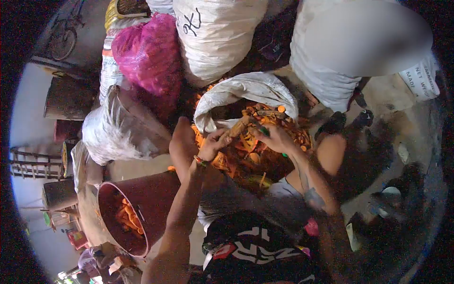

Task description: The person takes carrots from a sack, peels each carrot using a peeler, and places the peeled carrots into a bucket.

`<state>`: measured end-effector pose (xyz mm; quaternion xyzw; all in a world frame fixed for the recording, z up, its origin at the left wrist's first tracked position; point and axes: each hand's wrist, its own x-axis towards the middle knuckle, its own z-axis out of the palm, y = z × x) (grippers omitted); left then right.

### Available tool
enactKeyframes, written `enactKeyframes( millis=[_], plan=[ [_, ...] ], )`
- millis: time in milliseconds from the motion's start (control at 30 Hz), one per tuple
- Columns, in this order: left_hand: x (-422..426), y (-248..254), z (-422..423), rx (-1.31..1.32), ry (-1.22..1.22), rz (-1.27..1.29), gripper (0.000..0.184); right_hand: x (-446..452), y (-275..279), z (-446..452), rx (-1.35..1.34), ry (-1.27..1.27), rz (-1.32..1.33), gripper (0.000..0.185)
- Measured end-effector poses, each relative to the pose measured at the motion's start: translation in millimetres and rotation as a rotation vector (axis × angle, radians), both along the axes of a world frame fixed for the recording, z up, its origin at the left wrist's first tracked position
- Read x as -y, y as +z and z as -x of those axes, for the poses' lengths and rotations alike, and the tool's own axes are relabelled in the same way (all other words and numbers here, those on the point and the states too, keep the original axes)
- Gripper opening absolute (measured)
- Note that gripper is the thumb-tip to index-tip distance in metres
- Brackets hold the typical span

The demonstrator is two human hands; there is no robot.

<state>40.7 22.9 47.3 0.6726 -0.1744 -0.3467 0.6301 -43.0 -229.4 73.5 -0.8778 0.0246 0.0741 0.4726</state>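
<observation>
My left hand (213, 144) is closed around the lower end of a long tan-brown root (240, 125), held at a slant. My right hand (276, 140) is closed on a small tool with a dark green part (263, 131), close beside the root; its working end cannot be made out. Below and behind both hands, orange peelings and cut pieces (246, 142) lie in a heap. An open white sack (246, 85) with its rim rolled back holds more orange pieces and roots, just beyond my hands.
A dark red bucket (161, 203) with orange pieces inside lies tilted at my left. Full white sacks (217, 42) and a pink mesh sack (146, 52) stand ahead. Another person's white-clad body (321, 61) is at the far right. A bicycle (64, 40) leans at the far left.
</observation>
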Motion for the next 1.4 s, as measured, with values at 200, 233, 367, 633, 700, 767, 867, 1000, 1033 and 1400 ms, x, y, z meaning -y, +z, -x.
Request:
enactKeyframes(
  millis=[200,233,367,633,700,767,867,1000,1033,1400],
  plan=[
    [-1.1,2.5,30.7,-0.126,-0.076,0.089,0.041,-17.5,-23.4,8.1,0.078,0.143,-0.330,0.040],
    [-1.4,1.3,32.3,-0.142,-0.073,0.091,0.040,-16.6,-21.3,11.7,0.028,0.151,-0.231,0.039],
    [-0.5,7.6,36.0,-0.209,-0.072,0.074,0.038,-24.7,-17.5,9.1,0.013,0.181,-0.304,0.038],
    [3.6,-26.8,49.7,-0.551,0.171,0.283,0.030,-28.0,-26.3,9.1,-0.168,0.008,-0.121,0.047],
    [13.6,-22.2,50.2,-0.708,0.271,0.367,0.029,-35.3,-12.5,8.6,-0.182,-0.137,-0.212,0.046],
    [20.8,-1.8,51.0,-0.763,0.317,0.379,0.031,-37.5,-10.4,6.3,-0.068,-0.225,-0.223,0.044],
    [22.4,21.8,58.5,-0.586,0.292,0.263,0.037,-38.3,-28.8,8.1,0.192,-0.141,0.001,0.047],
    [25.3,8.8,59.5,-0.504,0.203,0.359,0.042,-15.6,8.9,-5.1,0.310,-0.166,0.239,0.055],
    [20.7,23.1,61.6,-0.601,0.176,0.414,0.042,0.4,5.1,-14.5,0.267,-0.341,0.142,0.056],
    [36.3,42.9,56.6,-0.730,0.382,0.335,0.045,11.0,0.5,-22.1,0.233,-0.626,-0.154,0.048]
  ],
)
